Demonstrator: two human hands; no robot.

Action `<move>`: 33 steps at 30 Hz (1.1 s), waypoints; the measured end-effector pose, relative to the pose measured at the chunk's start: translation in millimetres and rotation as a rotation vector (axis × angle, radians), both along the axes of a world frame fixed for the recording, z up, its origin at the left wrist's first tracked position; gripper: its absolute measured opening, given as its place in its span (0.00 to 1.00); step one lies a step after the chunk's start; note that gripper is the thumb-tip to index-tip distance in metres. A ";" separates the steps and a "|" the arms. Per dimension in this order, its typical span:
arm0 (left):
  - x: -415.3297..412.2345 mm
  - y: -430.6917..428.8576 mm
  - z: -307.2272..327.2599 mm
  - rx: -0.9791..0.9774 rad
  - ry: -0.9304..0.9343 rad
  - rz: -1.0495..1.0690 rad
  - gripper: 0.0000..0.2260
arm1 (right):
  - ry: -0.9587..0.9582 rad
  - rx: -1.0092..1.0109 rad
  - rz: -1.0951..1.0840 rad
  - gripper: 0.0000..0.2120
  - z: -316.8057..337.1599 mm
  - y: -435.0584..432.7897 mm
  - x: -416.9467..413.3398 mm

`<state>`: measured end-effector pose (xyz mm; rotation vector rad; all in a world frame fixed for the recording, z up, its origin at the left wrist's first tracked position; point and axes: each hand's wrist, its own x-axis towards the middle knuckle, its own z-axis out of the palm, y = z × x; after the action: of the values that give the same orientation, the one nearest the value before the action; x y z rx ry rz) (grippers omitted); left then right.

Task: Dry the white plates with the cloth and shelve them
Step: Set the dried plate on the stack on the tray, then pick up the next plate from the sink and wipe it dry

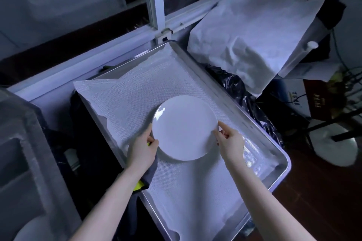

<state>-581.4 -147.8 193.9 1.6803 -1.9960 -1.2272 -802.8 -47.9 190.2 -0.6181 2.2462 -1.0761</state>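
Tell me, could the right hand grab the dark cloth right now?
Probably not freely: the right hand pinches the white plate at its rim, and the dark cloth hangs beneath the left hand, which also holds the plate.

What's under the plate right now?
White mesh liner in the tray. A dark cloth hangs under the left hand; anything directly beneath the plate is hidden.

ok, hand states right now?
Left hand: grips white plate rim, dark cloth under it.
Right hand: pinches the plate's other rim.
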 end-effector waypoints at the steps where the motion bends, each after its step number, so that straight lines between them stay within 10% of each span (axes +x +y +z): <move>1: 0.0 0.2 -0.2 0.002 -0.012 -0.005 0.27 | -0.013 -0.010 -0.002 0.12 -1.2 0.7 0.0; 11: 26.3 24.1 22.1 -0.014 0.195 0.280 0.22 | 0.125 -0.148 0.056 0.16 13.3 15.4 32.5; 16: 80.2 41.4 54.8 -0.099 0.411 0.495 0.18 | -0.069 -0.217 0.624 0.12 38.1 8.8 115.4; 23: 195.8 68.7 85.7 -0.140 0.786 0.941 0.12 | -0.172 -0.199 1.345 0.34 52.6 -1.2 253.5; 28: 302.3 79.4 96.8 -0.169 1.092 1.099 0.11 | 0.036 -0.067 1.368 0.20 37.3 -3.2 349.9; 33: 418.5 96.2 74.1 -0.138 0.966 1.023 0.19 | -0.358 -0.070 1.165 0.05 32.5 -6.9 451.5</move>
<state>-162.9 -51.6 268.0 1.2940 -0.5021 -1.0807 -351.3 -54.8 222.6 -1.3758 1.1674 -0.5617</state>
